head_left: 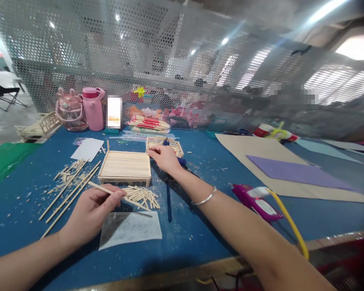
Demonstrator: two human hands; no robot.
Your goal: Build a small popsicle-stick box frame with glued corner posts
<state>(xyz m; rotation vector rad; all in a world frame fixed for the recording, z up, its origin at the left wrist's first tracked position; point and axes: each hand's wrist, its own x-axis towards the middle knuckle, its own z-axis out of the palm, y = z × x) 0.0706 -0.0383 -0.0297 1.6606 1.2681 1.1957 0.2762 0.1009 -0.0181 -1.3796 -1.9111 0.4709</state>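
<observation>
My left hand [98,206] is closed around a thin wooden stick [136,204], which slants down to the right above a pile of short cut sticks [144,196]. A small bed-like frame [124,165] built of wooden sticks stands just beyond, with one post rising at its back left corner. At its back right corner, my right hand [162,157] has its fingertips pinched together; what is between them is too small to make out. Behind that hand lies a tray [179,148] of small pieces, partly hidden. A grey-smudged white sheet [133,230] lies near my left hand.
Long sticks [69,198] and cut bits lie on the left of the blue table [194,250]. Pink bottles [93,109] and bundled sticks [148,123] stand along the perforated screen. A purple device [257,202] with a yellow cable and a purple sheet [297,173] are on the right.
</observation>
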